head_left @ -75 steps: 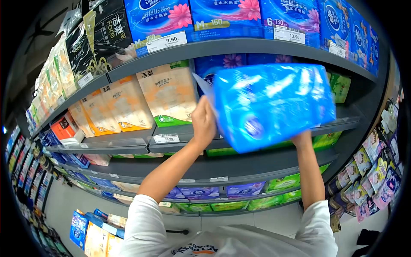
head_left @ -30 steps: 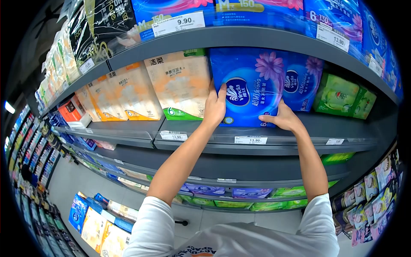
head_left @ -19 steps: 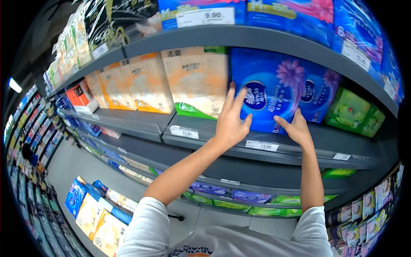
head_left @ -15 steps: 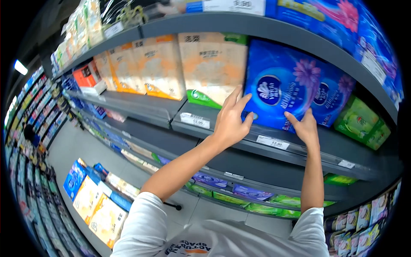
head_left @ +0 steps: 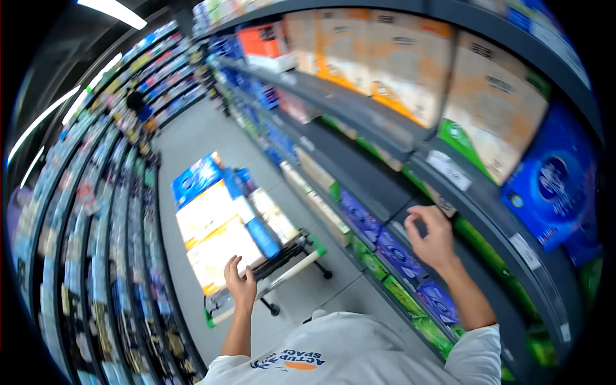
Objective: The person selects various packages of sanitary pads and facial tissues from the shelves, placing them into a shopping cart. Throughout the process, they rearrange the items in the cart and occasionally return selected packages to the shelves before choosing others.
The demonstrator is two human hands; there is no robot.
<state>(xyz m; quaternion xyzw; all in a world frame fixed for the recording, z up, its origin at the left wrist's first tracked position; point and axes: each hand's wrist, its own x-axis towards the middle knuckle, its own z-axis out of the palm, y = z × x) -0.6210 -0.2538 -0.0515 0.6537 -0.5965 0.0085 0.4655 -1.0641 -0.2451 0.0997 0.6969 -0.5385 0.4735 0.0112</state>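
Observation:
My left hand hovers at the near end of a cart with green corners, its fingers apart and nothing in them. Beneath and beyond it, white-and-orange tissue packs and a blue tissue pack lie on the cart. In front of the shelving, my right hand is raised with curled fingers, a gap between thumb and forefinger, and holds nothing. A blue tissue pack stands on the shelf to its right, beside a beige-and-orange pack.
Shelving runs along the right, with purple packs and green packs low down. Another stocked shelf row curves along the left. Grey floor stretches between them. A person is far down the aisle.
Both hands have left the blue packs on the shelf. My left hand has moved over to the cart, and my right hand has drawn back. The view has swung left towards the aisle.

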